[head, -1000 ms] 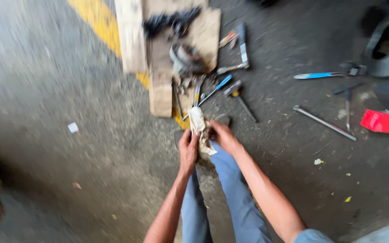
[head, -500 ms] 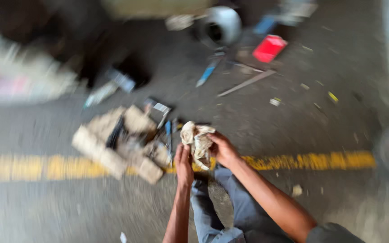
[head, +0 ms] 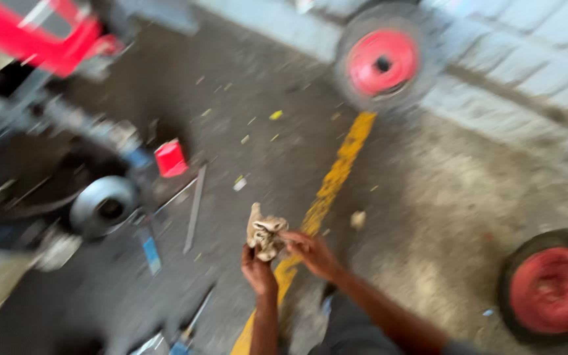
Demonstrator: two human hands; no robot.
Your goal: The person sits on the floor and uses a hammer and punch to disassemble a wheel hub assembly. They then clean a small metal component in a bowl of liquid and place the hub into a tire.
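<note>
Nearest to me, my left hand (head: 258,271) comes up from six o'clock, its grip clenched around the lower end of a crumpled, dirty beige rag (head: 265,236). My right hand (head: 313,253) reaches in from five o'clock, and its fingertips pinch the rag's right side, so both hands grasp the same cloth. The rag sits just below the middle of my view, held above the concrete floor (head: 442,190), with one corner sticking up at twelve o'clock from the left hand. The whole view is blurred, so I cannot make out finer detail on the cloth.

Directly under the hands a yellow painted line (head: 336,177) runs across the floor from six o'clock up toward one o'clock. At seven o'clock a few long tools (head: 192,322) lie on the floor; their kind is too smeared to tell. At four o'clock, well apart from the hands, a black tyre with a red wheel hub (head: 550,289) rests on the floor.

Farther out at ten o'clock lies a thin metal bar (head: 194,209), then a round grey metal part (head: 103,205) and a small red box (head: 170,158). At one o'clock, far off near a pale wall, stands a second red wheel (head: 382,62).
</note>
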